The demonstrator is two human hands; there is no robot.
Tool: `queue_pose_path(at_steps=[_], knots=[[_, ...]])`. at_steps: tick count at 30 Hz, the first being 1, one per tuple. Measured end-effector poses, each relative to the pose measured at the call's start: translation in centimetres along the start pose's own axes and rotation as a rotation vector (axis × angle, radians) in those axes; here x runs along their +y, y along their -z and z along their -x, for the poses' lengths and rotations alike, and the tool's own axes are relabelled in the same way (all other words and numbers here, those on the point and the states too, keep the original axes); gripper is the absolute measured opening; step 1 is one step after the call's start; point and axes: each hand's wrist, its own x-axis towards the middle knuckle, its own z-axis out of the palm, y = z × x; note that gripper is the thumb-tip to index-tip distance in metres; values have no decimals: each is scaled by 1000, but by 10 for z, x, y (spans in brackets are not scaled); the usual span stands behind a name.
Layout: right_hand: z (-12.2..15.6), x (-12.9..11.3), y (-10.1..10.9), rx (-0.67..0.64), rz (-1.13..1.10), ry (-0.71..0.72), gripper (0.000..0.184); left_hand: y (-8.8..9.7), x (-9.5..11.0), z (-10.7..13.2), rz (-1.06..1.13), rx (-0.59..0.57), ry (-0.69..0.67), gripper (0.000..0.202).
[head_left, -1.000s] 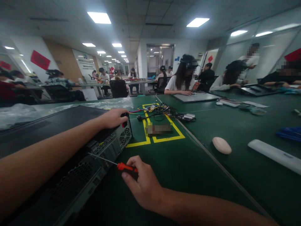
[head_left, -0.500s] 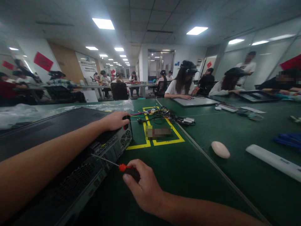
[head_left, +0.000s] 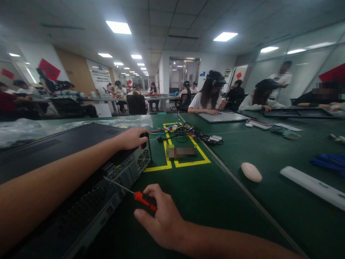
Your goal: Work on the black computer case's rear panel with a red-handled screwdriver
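Observation:
A black desktop computer case [head_left: 64, 144] lies on the green table at the left, its metal back panel turned toward me. My left hand [head_left: 134, 138] rests on the far top corner of the case, with its fingers curled over the edge above the fan grille. In my right hand [head_left: 165, 217] is a screwdriver [head_left: 144, 200] with a red and black handle. Its thin shaft runs left, and the tip meets the back panel near the slot covers. The thumb of that hand stands a little off the handle.
Behind the case lies clear plastic wrap [head_left: 129, 122]. A bundle of cables [head_left: 192, 131] sits beyond yellow tape [head_left: 192, 163]. To the right are a pale computer mouse [head_left: 251, 172], a long white bar [head_left: 315, 187] and blue cloth-like material [head_left: 329, 163]. Other people sit working across the table.
The right thumb has come away from the screwdriver handle, which shows more of its red side. The screwdriver tip and left hand stay in place.

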Motion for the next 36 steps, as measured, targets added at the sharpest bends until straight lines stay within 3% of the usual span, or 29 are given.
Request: queue_pose_path(at_steps=[7,36], knots=[[-3,-1,1,33,29,-2,12,-1,1,0,-1,-1,0,63],[-3,-7,5,7,30,3,17,0,0,1,17,19,4,58]])
